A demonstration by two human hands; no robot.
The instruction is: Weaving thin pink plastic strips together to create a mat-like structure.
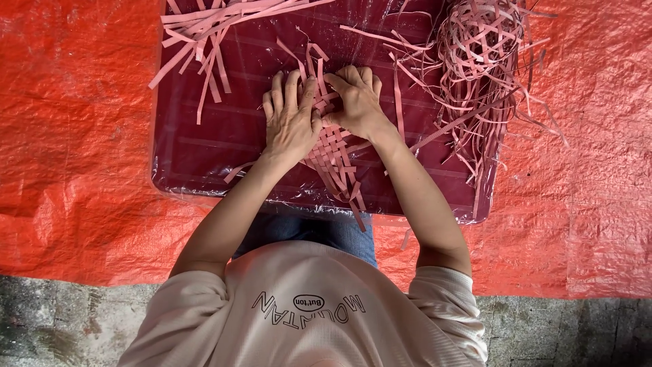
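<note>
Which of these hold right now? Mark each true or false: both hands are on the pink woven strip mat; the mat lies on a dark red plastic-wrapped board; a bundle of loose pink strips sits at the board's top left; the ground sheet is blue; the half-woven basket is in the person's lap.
1. Both the left hand and the right hand rest on the pink woven strip mat: true.
2. The mat lies on the dark red plastic-wrapped board: true.
3. A bundle of loose pink strips sits at the board's top left: true.
4. The ground sheet is blue: false, the crinkled tarp is orange-red.
5. The half-woven basket is in the lap: false, the open-weave pink strip basket lies at the board's top right.
</note>
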